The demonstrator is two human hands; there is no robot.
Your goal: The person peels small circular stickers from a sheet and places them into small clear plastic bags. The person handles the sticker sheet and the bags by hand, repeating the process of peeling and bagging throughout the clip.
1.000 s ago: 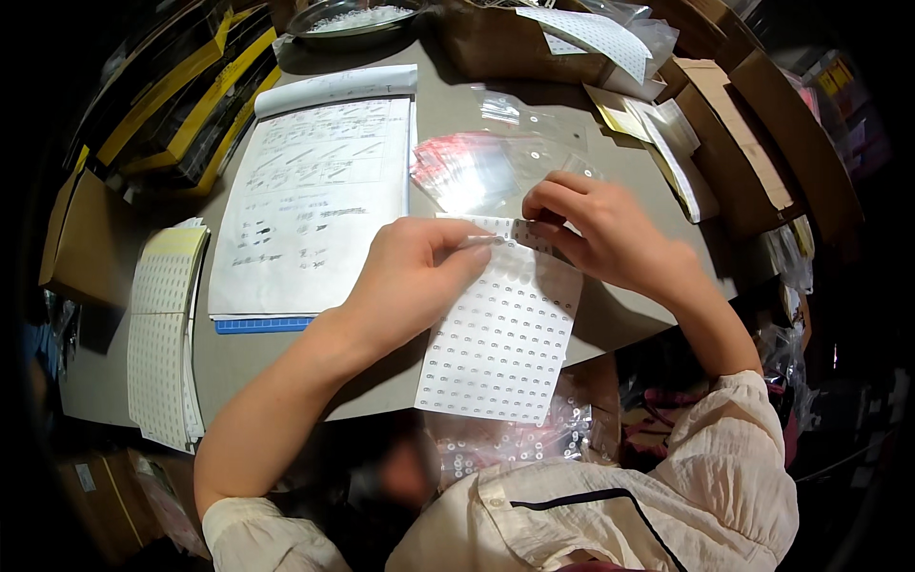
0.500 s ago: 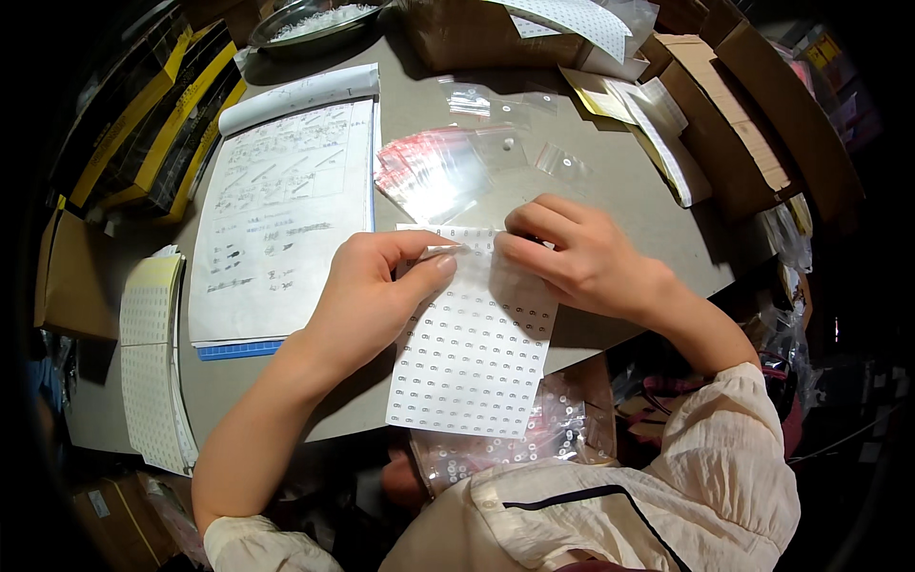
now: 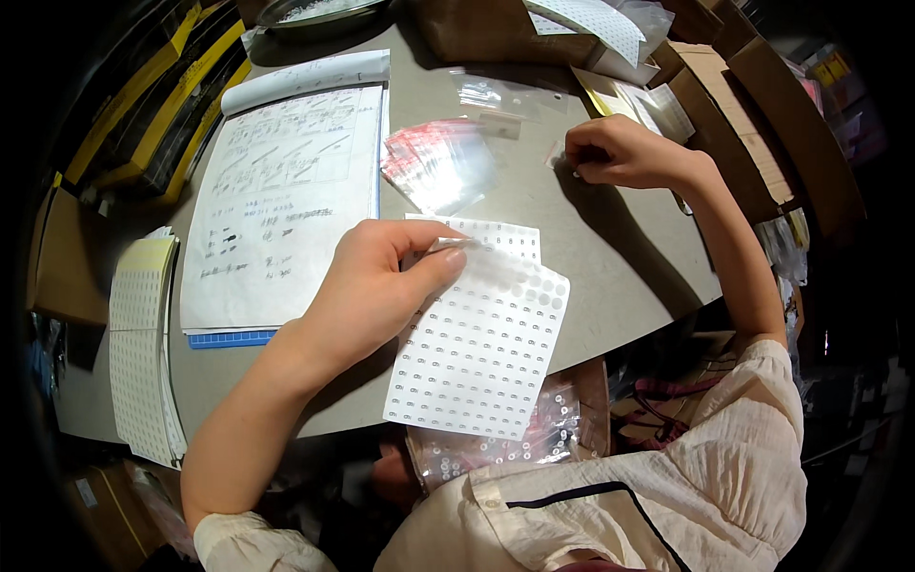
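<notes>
In the head view, with clock directions taken from its middle, the left hand [image 3: 386,281] is just toward nine o'clock, thumb and forefinger pinching the top of a white label sheet [image 3: 472,372]. The sheet spreads toward six; the thumb and fingers cover part of its upper edge. A second sheet [image 3: 519,240] shows behind it, its lower part hidden; whether the left hand grips that too, I cannot tell.

The right hand [image 3: 624,153], between one and two o'clock, has its fingers curled inward. A small clear bag [image 3: 554,155] shows beside the fingertips, partly covered and hard to make out; I cannot tell whether it is gripped.

A fan of clear bags [image 3: 438,167] lies toward twelve, overlapping one another. The notepad [image 3: 276,191] at ten has writing too blurred to follow. At eleven a metal bowl [image 3: 319,29] is cut off by the upper edge
</notes>
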